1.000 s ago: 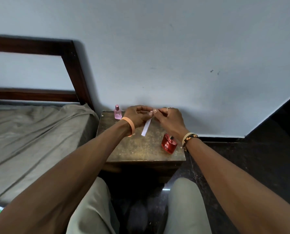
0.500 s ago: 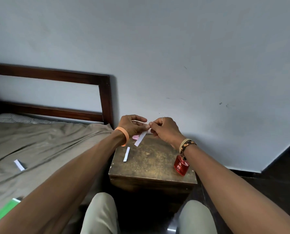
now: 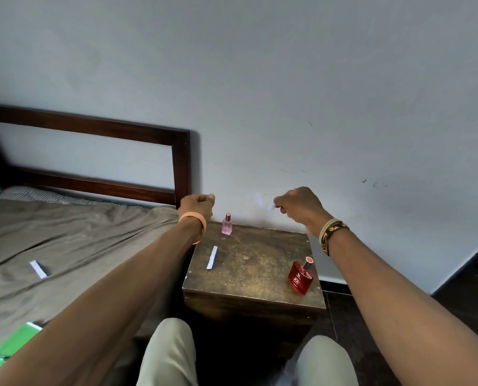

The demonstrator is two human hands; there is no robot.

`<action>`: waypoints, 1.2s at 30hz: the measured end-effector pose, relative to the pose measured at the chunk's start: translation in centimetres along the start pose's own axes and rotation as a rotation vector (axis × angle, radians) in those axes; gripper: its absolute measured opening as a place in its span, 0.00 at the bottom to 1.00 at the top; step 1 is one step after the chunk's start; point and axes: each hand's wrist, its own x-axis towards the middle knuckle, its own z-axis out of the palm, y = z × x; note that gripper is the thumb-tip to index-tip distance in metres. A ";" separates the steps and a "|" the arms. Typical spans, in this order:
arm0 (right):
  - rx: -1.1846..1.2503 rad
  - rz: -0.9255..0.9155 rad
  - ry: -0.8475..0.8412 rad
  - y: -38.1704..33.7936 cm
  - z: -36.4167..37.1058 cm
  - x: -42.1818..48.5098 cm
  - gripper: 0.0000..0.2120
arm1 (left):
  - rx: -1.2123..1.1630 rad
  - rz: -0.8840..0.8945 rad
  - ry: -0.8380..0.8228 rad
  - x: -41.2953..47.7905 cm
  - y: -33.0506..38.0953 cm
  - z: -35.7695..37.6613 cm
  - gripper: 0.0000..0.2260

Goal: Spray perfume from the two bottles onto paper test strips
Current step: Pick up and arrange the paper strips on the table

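Observation:
A small pink perfume bottle [image 3: 226, 224] stands at the back left of the wooden bedside table [image 3: 255, 277]. Near the table's front right corner stands a red perfume bottle [image 3: 300, 276] with a red-topped sprayer. One white paper strip [image 3: 212, 257] lies flat on the table's left side. My left hand [image 3: 197, 205] hovers above the table's back left corner, fingers curled shut, nothing visible in it. My right hand [image 3: 299, 204] is raised over the back right, fingers pinched on a blurred pale paper strip [image 3: 261, 201] that points left.
A bed with a grey-brown sheet [image 3: 73, 246] and a dark wooden headboard [image 3: 180, 168] adjoins the table on the left. Another paper strip [image 3: 38, 269] lies on the sheet, and a green object [image 3: 12, 346] lies at its near edge. A wall stands right behind the table.
My hands were together on one strip above the table; now they have pulled apart, left hand to the left, right hand to the right with the strip. The pink bottle is uncovered.

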 end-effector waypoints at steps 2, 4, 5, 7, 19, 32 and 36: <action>-0.027 -0.043 0.000 0.1 0.3 -0.2 0.10 | -0.005 -0.007 -0.030 -0.3 -0.1 0.3 0.08; 0.425 0.010 -0.171 -0.1 0.0 -0.7 0.06 | 0.007 -0.010 -0.058 -0.4 -0.2 0.8 0.07; 0.648 0.049 -0.285 -0.3 -0.2 -0.9 0.06 | 0.011 -0.016 -0.070 -0.5 -0.2 1.0 0.06; 0.651 0.076 -0.346 -0.2 -0.1 -0.7 0.06 | 0.008 -0.027 -0.088 -0.6 -0.2 1.4 0.05; 0.121 0.065 -0.173 1.9 1.3 0.1 0.07 | 0.002 -0.080 -0.156 -0.8 -1.1 2.7 0.06; -0.487 -0.088 -0.083 4.6 1.5 0.9 0.14 | -0.008 -0.102 -0.195 -1.4 -1.2 3.9 0.05; 0.062 -0.063 -0.211 4.4 1.3 -0.1 0.09 | -0.011 -0.097 -0.204 -1.8 -1.0 4.2 0.02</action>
